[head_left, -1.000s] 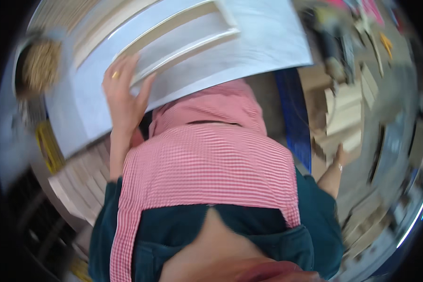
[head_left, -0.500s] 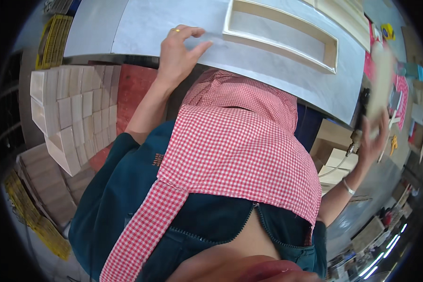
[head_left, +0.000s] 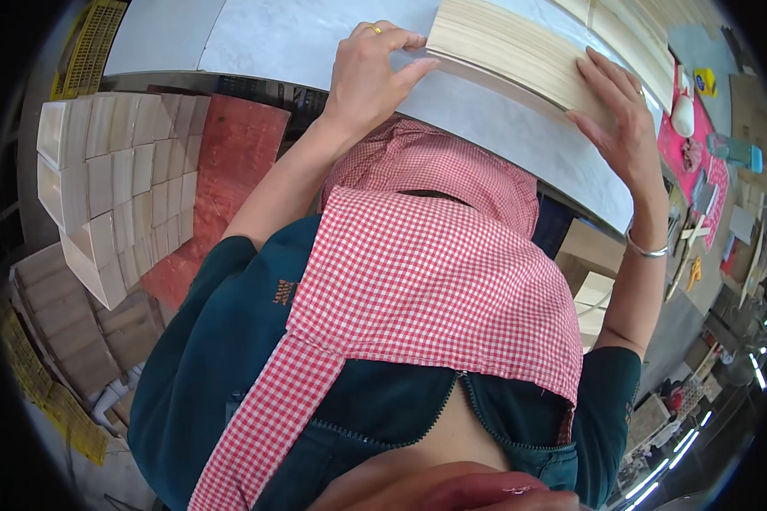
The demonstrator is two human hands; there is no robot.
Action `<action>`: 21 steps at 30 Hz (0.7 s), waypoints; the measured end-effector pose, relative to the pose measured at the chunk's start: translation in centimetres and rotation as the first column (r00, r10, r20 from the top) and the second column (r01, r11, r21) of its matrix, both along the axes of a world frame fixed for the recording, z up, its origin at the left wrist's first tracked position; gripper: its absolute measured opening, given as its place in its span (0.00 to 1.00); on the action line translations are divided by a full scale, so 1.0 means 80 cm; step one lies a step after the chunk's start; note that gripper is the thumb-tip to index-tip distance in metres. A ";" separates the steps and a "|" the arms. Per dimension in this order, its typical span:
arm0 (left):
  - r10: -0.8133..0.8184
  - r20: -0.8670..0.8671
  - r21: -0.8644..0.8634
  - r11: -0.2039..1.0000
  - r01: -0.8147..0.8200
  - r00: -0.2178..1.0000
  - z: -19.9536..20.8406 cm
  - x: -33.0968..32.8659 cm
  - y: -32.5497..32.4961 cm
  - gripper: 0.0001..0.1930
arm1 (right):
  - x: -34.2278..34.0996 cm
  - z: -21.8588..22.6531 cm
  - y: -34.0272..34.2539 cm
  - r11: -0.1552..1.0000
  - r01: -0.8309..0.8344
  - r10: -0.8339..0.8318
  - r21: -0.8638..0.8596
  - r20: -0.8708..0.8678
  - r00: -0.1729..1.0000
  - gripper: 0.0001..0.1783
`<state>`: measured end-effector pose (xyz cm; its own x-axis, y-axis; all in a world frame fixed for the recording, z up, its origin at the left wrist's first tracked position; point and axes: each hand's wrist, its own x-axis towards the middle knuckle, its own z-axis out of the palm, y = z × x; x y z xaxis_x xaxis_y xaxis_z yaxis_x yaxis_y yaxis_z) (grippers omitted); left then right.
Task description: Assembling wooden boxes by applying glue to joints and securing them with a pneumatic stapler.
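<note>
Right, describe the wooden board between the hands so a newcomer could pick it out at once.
Start with the pale grey worktop at the picture's top, beyond the checked apron. There, find the long pale board with the left hand at one end and the right hand at the other. Only this one lies between the hands, unlike the pale wood pieces behind it.

I have room to pass over the smooth pale-grey tabletop [head_left: 268, 47] left of the bare left hand [head_left: 365, 81], and along the strip between the long pale wooden panel [head_left: 511, 55] and the near table edge. The left hand blocks the panel's left end, the bare right hand [head_left: 626, 132] its right. Light wooden strips [head_left: 635, 38] hem the far side. Lower left, stacked pale wooden boxes [head_left: 132, 183] and a flat red board [head_left: 234, 153] obstruct me.
</note>
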<state>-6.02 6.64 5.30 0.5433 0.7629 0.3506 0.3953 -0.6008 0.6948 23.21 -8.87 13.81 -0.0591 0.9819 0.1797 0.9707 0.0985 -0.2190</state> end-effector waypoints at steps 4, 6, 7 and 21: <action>0.027 0.002 0.038 0.999 -0.027 1.000 -0.002 0.008 -0.002 0.11 | 0.005 -0.008 0.006 1.000 0.006 -0.006 -0.016 -0.004 1.000 0.35; 0.039 -0.025 0.108 0.993 -0.036 0.999 -0.003 0.007 -0.002 0.10 | 0.010 -0.014 0.008 1.000 -0.013 0.013 -0.010 0.008 1.000 0.35; 0.045 -0.038 0.143 0.989 -0.039 0.998 -0.004 0.006 -0.002 0.10 | 0.011 -0.018 0.008 1.000 -0.022 0.022 -0.007 0.014 1.000 0.35; 0.020 -0.069 0.149 0.989 -0.009 0.997 -0.003 0.008 0.001 0.09 | 0.015 -0.028 0.006 0.999 -0.029 0.031 -0.025 0.072 0.997 0.36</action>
